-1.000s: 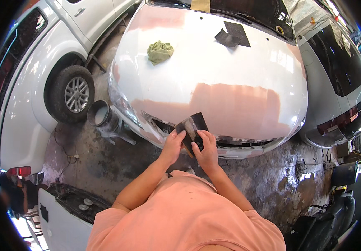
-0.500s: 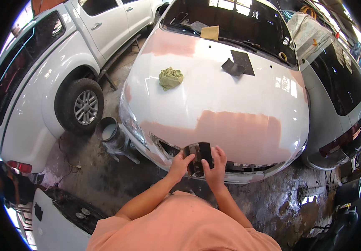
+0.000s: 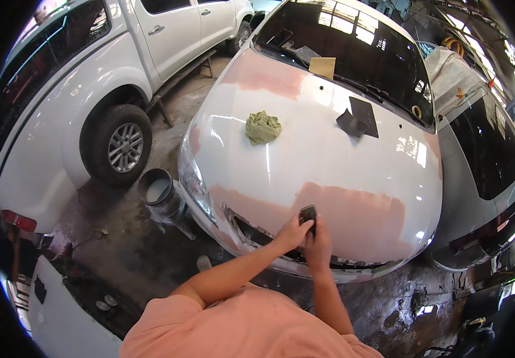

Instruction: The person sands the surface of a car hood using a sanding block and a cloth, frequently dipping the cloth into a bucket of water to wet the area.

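My left hand (image 3: pixel 295 232) and my right hand (image 3: pixel 319 237) meet over the front of the white car hood (image 3: pixel 323 155), both closed on a small dark pad (image 3: pixel 307 212) that looks like folded sandpaper, partly hidden by my fingers. Beneath them is a broad pale-pink patch (image 3: pixel 359 215); another (image 3: pixel 263 77) lies near the windshield. A crumpled green cloth (image 3: pixel 263 127) rests on the hood's left side. Two dark sheets (image 3: pixel 370 113), one curled, lie on the right. A yellow sheet (image 3: pixel 322 67) is by the wipers.
A bucket of pale liquid (image 3: pixel 156 190) stands on a support by the hood's left corner. A white pickup (image 3: pixel 60 131) flanks the left, a grey vehicle (image 3: pixel 478 221) the right. A detached white panel (image 3: pixel 60 316) is at lower left, dark parts (image 3: pixel 478 340) at lower right.
The dark sheet, held wide earlier, is now a compact piece in my hands. My hands have shifted right and closed together; the view has tilted up toward the windshield.
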Demonstrator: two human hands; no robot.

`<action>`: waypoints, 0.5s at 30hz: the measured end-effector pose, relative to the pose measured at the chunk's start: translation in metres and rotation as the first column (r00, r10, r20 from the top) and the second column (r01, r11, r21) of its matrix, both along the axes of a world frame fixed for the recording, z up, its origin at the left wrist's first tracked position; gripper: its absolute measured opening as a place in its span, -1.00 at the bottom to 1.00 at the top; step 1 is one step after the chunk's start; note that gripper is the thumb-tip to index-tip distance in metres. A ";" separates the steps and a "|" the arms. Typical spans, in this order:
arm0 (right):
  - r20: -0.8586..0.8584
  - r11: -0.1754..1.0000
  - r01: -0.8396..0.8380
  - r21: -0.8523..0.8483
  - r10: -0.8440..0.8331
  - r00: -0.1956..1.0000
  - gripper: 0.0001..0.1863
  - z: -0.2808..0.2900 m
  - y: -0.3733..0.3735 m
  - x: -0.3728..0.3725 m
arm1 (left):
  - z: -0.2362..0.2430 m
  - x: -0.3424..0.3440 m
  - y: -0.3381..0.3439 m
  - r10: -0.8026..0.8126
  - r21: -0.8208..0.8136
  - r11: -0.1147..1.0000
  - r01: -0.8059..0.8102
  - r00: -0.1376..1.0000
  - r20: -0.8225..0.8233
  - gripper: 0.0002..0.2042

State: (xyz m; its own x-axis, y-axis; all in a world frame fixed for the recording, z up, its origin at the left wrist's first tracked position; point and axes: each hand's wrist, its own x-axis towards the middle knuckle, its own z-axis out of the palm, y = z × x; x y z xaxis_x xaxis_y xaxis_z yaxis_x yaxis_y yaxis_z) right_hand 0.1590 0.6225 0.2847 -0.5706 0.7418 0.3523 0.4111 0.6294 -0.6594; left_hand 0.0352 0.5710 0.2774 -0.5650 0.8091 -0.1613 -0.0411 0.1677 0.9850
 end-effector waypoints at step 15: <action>0.248 0.759 0.631 0.161 -0.650 0.718 -0.45 -0.052 0.122 -0.069 | -0.003 -0.368 0.112 0.040 0.060 0.997 0.052 0.325 -0.945 -0.38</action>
State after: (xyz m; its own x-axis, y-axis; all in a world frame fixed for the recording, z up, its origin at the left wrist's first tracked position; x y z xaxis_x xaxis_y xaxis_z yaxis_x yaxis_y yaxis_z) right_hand 0.0898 0.7445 0.2323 -0.0453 0.9482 0.3144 0.8857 0.1837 -0.4263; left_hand -0.3332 0.6828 0.2746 -0.2943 0.7948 0.5307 0.9254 0.0983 0.3659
